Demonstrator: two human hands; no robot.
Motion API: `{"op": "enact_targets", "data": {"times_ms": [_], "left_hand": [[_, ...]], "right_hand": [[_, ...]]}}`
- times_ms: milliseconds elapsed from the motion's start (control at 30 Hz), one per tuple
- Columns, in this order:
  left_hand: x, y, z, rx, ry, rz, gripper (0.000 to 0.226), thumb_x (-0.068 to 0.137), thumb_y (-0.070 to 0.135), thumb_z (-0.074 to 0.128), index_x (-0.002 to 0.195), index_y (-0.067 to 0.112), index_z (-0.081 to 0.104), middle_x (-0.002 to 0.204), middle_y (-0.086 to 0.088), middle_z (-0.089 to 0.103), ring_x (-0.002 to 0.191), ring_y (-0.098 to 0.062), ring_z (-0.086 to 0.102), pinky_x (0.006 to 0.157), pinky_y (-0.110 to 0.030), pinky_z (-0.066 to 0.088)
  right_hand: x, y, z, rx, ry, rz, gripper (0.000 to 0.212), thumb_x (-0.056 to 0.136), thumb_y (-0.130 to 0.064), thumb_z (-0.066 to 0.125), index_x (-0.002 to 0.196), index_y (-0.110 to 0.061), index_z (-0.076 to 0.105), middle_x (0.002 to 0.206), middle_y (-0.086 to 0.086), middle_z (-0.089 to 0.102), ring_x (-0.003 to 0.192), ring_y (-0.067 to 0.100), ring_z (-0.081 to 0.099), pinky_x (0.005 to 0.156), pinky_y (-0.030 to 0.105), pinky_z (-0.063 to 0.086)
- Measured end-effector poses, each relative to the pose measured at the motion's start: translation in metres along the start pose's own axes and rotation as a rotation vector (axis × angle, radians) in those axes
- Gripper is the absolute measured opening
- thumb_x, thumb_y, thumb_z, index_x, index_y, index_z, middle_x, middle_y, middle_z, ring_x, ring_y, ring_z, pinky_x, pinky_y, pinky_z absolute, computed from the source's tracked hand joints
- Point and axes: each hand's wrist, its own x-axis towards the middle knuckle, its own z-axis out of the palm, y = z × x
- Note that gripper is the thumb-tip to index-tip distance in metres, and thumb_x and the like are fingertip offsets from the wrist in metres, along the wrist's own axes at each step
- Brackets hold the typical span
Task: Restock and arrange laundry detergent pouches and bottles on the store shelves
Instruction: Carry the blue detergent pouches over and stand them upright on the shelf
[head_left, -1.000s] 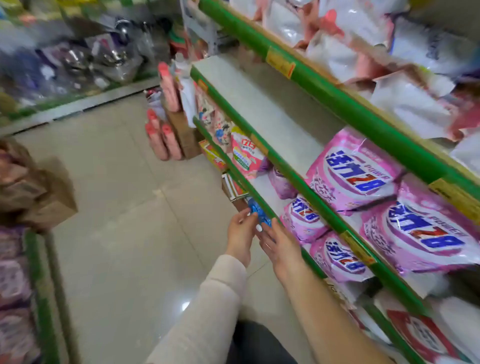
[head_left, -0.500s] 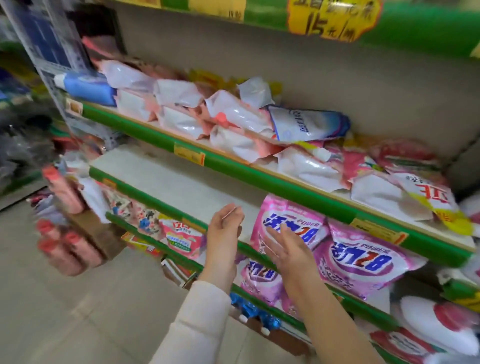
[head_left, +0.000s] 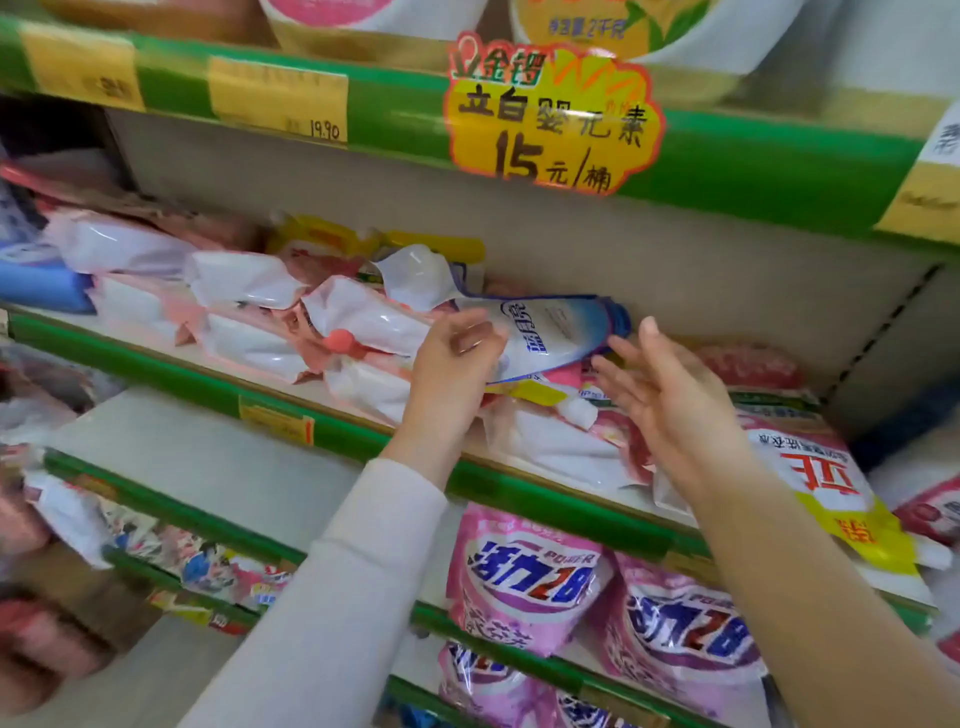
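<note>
1. The left hand (head_left: 457, 358), in a pale long sleeve, reaches up to the middle shelf (head_left: 332, 434). Its fingers curl round the left end of a white-and-blue pouch (head_left: 553, 332) and pinch it. Motion blur smears the fingertips, so the exact hold is hard to read.
2. The right hand (head_left: 670, 395), on a bare forearm, is spread with its fingers straight and apart and its palm turned toward the pouch. The fingertips are just beside the pouch's lower right edge. Whether they touch it cannot be told.
3. The white-and-blue pouch lies on its side on top of the heap on the middle shelf. Its blue end points right and sits near the back wall. The left hand covers part of its left end.
4. White-and-pink pouches (head_left: 249, 280) are piled untidily to the left of it. They overlap, so a count is not possible.
5. A blue item (head_left: 41, 288) at the left edge is cut off by the frame and too blurred to name.
6. A white pouch with red print and a yellow band (head_left: 831, 488) overhangs the shelf front at the right. The right forearm partly hides it.
7. Pink pouches with blue lettering (head_left: 524, 577) stand on the shelf below. The lower ones are cropped by the bottom edge.
8. A yellow handwritten price sign (head_left: 550, 114) hangs on the upper shelf rail. The goods above it are cut off at the top.
</note>
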Motion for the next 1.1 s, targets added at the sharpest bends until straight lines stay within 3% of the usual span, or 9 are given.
{"op": "enact_targets", "data": {"times_ms": [133, 200, 300, 467, 633, 833, 900, 1000, 1100], "left_hand": [[0.032, -0.009, 0.005, 0.159, 0.021, -0.054, 0.018, 0.086, 0.016, 0.063, 0.102, 0.019, 0.055, 0.114, -0.009, 0.06, 0.11, -0.024, 0.058, 0.097, -0.041, 0.047], [0.039, -0.012, 0.006, 0.17, 0.035, -0.094, 0.02, 0.085, 0.019, 0.064, 0.102, 0.021, 0.055, 0.117, -0.009, 0.059, 0.111, -0.025, 0.058, 0.098, -0.047, 0.046], [0.047, -0.013, 0.005, 0.219, 0.005, -0.139, 0.029, 0.086, 0.024, 0.063, 0.113, 0.018, 0.056, 0.121, -0.008, 0.058, 0.111, -0.022, 0.056, 0.101, -0.038, 0.043], [0.055, -0.011, 0.002, 0.177, -0.089, -0.192, 0.036, 0.089, 0.022, 0.06, 0.124, 0.013, 0.053, 0.122, -0.011, 0.053, 0.101, -0.021, 0.052, 0.092, -0.031, 0.042], [0.054, -0.013, -0.005, 0.166, -0.1, -0.233, 0.03, 0.086, 0.028, 0.063, 0.114, 0.02, 0.058, 0.127, -0.013, 0.055, 0.117, -0.027, 0.054, 0.103, -0.043, 0.043], [0.054, -0.016, -0.007, 0.079, -0.082, -0.238, 0.025, 0.089, 0.024, 0.06, 0.113, 0.02, 0.057, 0.123, -0.007, 0.058, 0.112, -0.021, 0.056, 0.084, -0.033, 0.046], [0.053, -0.016, -0.006, 0.091, -0.053, -0.21, 0.027, 0.088, 0.025, 0.06, 0.115, 0.021, 0.057, 0.125, -0.006, 0.057, 0.113, -0.022, 0.056, 0.091, -0.035, 0.046], [0.051, -0.017, -0.004, 0.15, -0.037, -0.186, 0.025, 0.087, 0.028, 0.061, 0.111, 0.026, 0.057, 0.126, -0.004, 0.057, 0.119, -0.021, 0.052, 0.104, -0.041, 0.04], [0.048, -0.014, 0.003, 0.166, -0.043, -0.163, 0.029, 0.086, 0.029, 0.061, 0.115, 0.026, 0.054, 0.125, -0.001, 0.055, 0.121, -0.018, 0.049, 0.098, -0.031, 0.038]], "right_hand": [[0.05, 0.0, -0.009, -0.098, 0.065, -0.041, 0.018, 0.092, -0.025, 0.058, 0.107, -0.018, 0.057, 0.096, -0.007, 0.065, 0.082, 0.006, 0.065, 0.063, 0.014, 0.053], [0.075, 0.008, -0.01, -0.185, 0.1, -0.046, 0.014, 0.089, -0.028, 0.062, 0.101, -0.023, 0.059, 0.097, -0.007, 0.065, 0.087, 0.009, 0.064, 0.071, 0.019, 0.053], [0.107, 0.022, -0.007, -0.34, 0.137, -0.067, 0.011, 0.088, -0.03, 0.063, 0.096, -0.023, 0.062, 0.107, -0.003, 0.063, 0.104, 0.019, 0.06, 0.09, 0.032, 0.047], [0.136, 0.036, 0.002, -0.412, 0.185, -0.05, 0.045, 0.087, -0.029, 0.064, 0.124, -0.005, 0.057, 0.118, 0.006, 0.06, 0.103, 0.018, 0.057, 0.077, 0.023, 0.046], [0.15, 0.039, 0.005, -0.464, 0.261, -0.016, 0.057, 0.085, -0.04, 0.065, 0.126, -0.001, 0.051, 0.124, 0.012, 0.059, 0.109, 0.027, 0.058, 0.089, 0.033, 0.047], [0.142, 0.034, 0.0, -0.474, 0.33, -0.038, 0.048, 0.086, -0.035, 0.064, 0.123, -0.005, 0.055, 0.114, 0.001, 0.057, 0.105, 0.015, 0.053, 0.084, 0.021, 0.038], [0.133, 0.03, -0.005, -0.576, 0.341, -0.051, 0.047, 0.087, -0.038, 0.062, 0.121, -0.007, 0.058, 0.119, 0.003, 0.06, 0.115, 0.018, 0.054, 0.084, 0.019, 0.035], [0.113, 0.021, -0.014, -0.8, 0.312, -0.105, 0.042, 0.092, -0.04, 0.054, 0.117, -0.008, 0.061, 0.128, 0.011, 0.059, 0.121, 0.027, 0.051, 0.089, 0.024, 0.036], [0.099, 0.009, -0.028, -1.03, 0.19, -0.062, 0.046, 0.094, -0.047, 0.045, 0.115, -0.009, 0.062, 0.126, 0.017, 0.059, 0.117, 0.034, 0.052, 0.096, 0.035, 0.039]]}}
